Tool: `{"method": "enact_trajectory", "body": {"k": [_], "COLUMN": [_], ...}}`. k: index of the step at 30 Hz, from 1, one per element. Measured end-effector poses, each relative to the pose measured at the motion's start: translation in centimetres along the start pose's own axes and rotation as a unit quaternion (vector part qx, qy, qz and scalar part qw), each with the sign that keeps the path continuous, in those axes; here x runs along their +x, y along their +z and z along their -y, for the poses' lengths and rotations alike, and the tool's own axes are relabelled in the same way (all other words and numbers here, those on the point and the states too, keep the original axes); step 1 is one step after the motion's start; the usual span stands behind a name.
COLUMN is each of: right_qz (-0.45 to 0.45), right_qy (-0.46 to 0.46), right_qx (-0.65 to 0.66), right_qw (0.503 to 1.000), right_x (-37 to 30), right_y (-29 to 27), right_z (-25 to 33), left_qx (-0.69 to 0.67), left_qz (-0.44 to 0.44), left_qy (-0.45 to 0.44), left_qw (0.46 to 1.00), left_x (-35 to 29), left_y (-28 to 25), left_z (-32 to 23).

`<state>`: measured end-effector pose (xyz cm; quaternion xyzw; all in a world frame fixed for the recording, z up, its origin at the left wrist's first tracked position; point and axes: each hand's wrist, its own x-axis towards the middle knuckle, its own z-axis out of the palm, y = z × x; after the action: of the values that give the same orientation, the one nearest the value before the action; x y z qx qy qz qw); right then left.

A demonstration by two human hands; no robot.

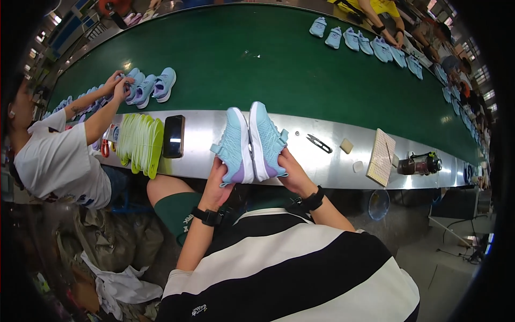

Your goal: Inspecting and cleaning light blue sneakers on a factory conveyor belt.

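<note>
Two blue shoes [266, 140] show in my head view, sole facing sole over the steel ledge [201, 129]; I see the left hand [216, 184] curled round one heel and the right hand [292, 172] round the other. I judge them light, soft in the upper, stiffer underneath, hardly fragile, with the firm heel the surest hold. Around them I count one phone [174, 137], one snips [319, 143], one notepad [380, 158], one bottle [418, 165]

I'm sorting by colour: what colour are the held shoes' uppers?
The uppers are light blue, with purple near the heels; the head view shows this.
</note>
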<state>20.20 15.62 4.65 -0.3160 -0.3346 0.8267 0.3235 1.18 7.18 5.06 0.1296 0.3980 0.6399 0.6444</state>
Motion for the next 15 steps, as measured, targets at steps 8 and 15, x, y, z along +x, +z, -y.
{"method": "enact_trajectory", "body": {"k": [8,15], "right_qz": [0.010,-0.148], "right_qy": [-0.287,-0.394], "right_qx": [-0.187,-0.600], "right_qw": [0.940,0.680], "right_x": [-1.3,-1.5], "right_y": [1.1,0.1], "right_z": [1.8,1.8], "left_qx": [0.318,0.601], "left_qz": [-0.031,-0.095], "left_qy": [0.336,0.350], "left_qw": [0.886,0.712], "left_x": [-1.8,-1.1], "left_y": [3.0,3.1], "left_z": [-1.2,-0.6]}}
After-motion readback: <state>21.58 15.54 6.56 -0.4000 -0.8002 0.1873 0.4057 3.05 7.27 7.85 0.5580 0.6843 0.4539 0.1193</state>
